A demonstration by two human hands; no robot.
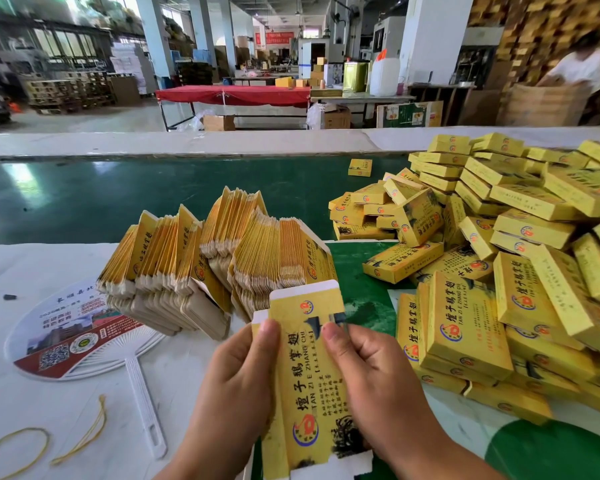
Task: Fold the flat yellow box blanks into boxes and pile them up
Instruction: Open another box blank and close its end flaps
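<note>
Head view: both hands hold one flat yellow box blank (309,379) above the near edge of the desk (32,271), its long axis running from the person outward, tilted a little to the right at the far end, where a white tuck flap sticks up. The left hand (236,386) grips the blank's left edge, thumb on the printed face and fingers (222,355) curled behind; the right hand (374,379) pinches the right edge the same way, thumb on top. The printed face is up: large black Chinese characters run along its length, with "TAN ZI E ZHANG CHI" in Latin letters beside them, smaller columns of Chinese text, a round red-and-blue logo near each end and a dark ink drawing at the near end. Just beyond the hands a stack of blanks (222,261) stands on edge, fanned out, tan backs and yellow edges showing. Along the right side of the desk a pile of folded boxes (499,271) lies at mixed angles, bearing the same characters and logo; one small box (360,167) sits apart on the green belt (153,195) behind. At the left edge lies a white plastic hand fan (77,334), handle toward the near edge, printed with a QR code, a building photo and Chinese writing too small to read. Two yellow rubber bands (18,452) lie at the near left corner.
</note>
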